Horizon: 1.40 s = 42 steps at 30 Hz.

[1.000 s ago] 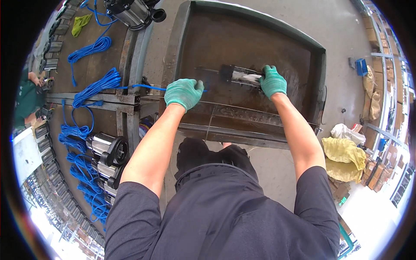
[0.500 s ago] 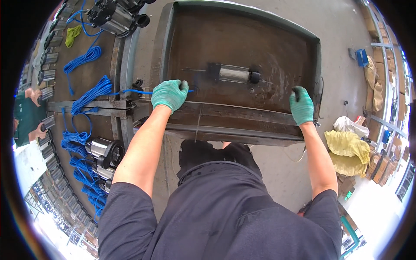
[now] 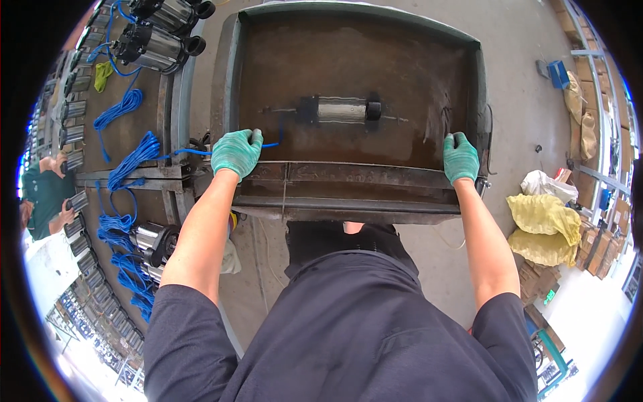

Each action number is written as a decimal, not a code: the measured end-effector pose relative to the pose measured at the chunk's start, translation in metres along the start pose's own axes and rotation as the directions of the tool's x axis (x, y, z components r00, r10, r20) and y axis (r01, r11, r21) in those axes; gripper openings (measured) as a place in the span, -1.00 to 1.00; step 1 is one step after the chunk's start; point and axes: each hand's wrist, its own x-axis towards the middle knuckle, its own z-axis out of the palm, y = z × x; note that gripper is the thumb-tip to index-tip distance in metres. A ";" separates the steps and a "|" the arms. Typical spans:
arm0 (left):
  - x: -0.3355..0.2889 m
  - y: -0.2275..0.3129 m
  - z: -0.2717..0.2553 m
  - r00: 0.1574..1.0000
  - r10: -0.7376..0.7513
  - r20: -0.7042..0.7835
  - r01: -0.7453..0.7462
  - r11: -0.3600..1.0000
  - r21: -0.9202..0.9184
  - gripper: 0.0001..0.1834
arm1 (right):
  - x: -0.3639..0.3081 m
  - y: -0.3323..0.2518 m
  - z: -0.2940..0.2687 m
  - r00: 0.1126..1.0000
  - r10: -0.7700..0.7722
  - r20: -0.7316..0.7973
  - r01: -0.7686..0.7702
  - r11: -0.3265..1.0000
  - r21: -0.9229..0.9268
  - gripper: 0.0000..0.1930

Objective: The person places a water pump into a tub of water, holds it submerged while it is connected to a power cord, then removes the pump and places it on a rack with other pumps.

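Note:
A brown, water-filled metal tank (image 3: 362, 8) lies in front of me. Inside it, a silver cylindrical pump (image 3: 341, 110) with black ends lies on its side. My left hand (image 3: 236, 154), in a green glove, is closed over the tank's left front corner. A blue cable (image 3: 269, 145) runs in from the left, passes under that hand and comes out toward the pump; the fingers hide how it is gripped. My right hand (image 3: 461, 158), gloved too, curls over the rim at the right front corner, its fingertips darkened.
On the left bench are coiled blue cables (image 3: 137, 157), more pumps (image 3: 151, 47) and a yellow-green cloth (image 3: 102, 76). A person (image 3: 47, 191) works at the far left. To the right, yellow sacks (image 3: 546, 228) and a blue bin (image 3: 558, 74) lie on the floor near shelving.
The view has shifted, with the tank sitting further left. A thin rod now shows at the pump's right end, where the water was stirred. Both hands stay at the tank's front corners.

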 end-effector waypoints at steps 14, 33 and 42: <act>0.001 0.000 0.002 1.000 -0.001 -0.027 0.001 1.000 0.013 -0.46 | 0.002 0.001 -0.001 0.997 -0.007 0.070 0.010 0.999 -0.044 -0.63; 0.000 -0.001 0.004 0.998 0.027 -0.057 -0.026 0.999 0.019 -0.46 | 0.003 0.001 -0.001 0.996 -0.021 0.090 0.025 0.999 -0.043 -0.63; 0.000 -0.001 0.003 0.998 0.026 -0.053 -0.025 1.000 0.009 -0.46 | 0.004 0.002 0.001 0.996 -0.032 0.080 0.035 0.999 -0.036 -0.63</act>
